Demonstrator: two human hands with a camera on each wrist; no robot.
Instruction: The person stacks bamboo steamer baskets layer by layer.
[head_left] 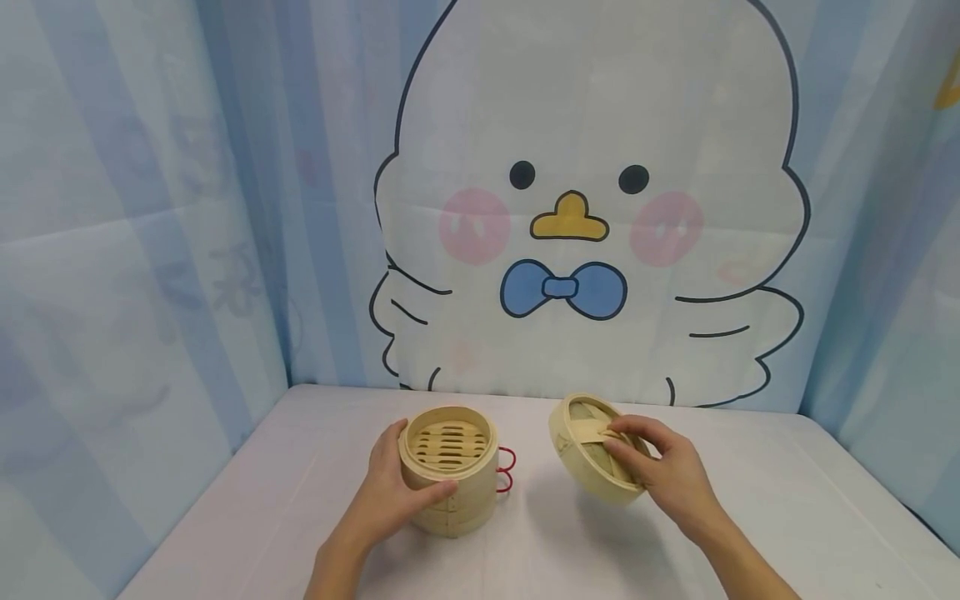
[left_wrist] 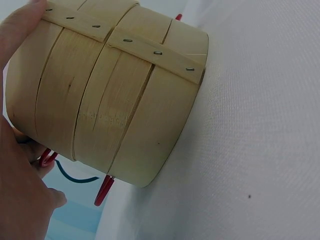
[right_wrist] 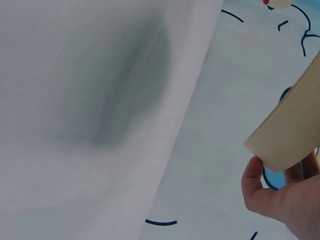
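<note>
A round bamboo steamer [head_left: 474, 500] with stacked tiers stands on the white table, its slatted inner rack showing from above. My left hand [head_left: 381, 493] grips its left side, thumb across the front and fingers round the back. Red loops [head_left: 507, 470] stick out on the steamer's right side. In the left wrist view, staples run along the overlapping bands of the steamer [left_wrist: 115, 100]. To the right, my right hand [head_left: 681, 477] pinches the bamboo lid [head_left: 579, 463] near its top strap. The lid is tilted and raised, with its shadow on the cloth below.
White cloth covers the table [head_left: 262, 517]. Behind it hangs a backdrop [head_left: 577, 350] with a large cartoon bird wearing a blue bow tie. A blue and white striped curtain [head_left: 135, 275] closes the left side, and another [head_left: 885, 333] the right.
</note>
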